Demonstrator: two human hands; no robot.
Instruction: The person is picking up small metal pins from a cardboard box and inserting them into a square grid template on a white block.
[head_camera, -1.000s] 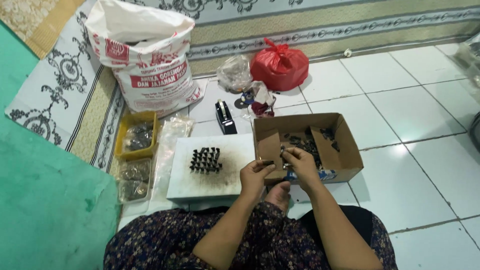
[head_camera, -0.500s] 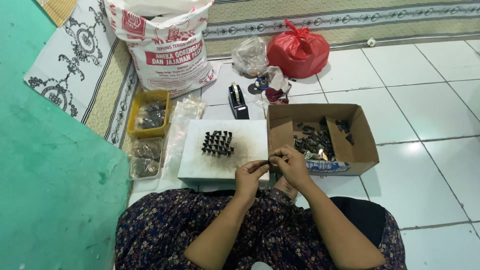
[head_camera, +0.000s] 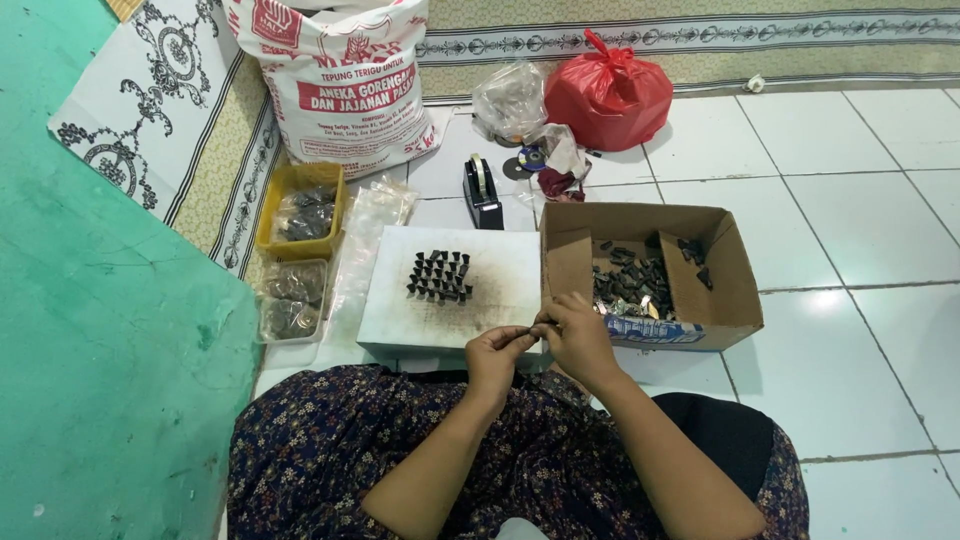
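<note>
Left hand (head_camera: 497, 350) and right hand (head_camera: 572, 335) meet over the near edge of the white board (head_camera: 400, 310), fingertips pinched together on a small dark part (head_camera: 537, 329). Risk: a loose pinch drops it into the lap. Cardboard box (head_camera: 735, 290) right; white printed sack (head_camera: 340, 80) and red bag (head_camera: 610, 90) beyond.

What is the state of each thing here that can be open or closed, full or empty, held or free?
cardboard box: open, flaps up, partly filled with small dark parts
red plastic bag: tied shut
large white sack: standing, top out of view
yellow tray: open, holds bagged parts
white board: flat, a cluster of dark parts standing on it
left hand: pinching a small part
right hand: pinching the same part
</note>
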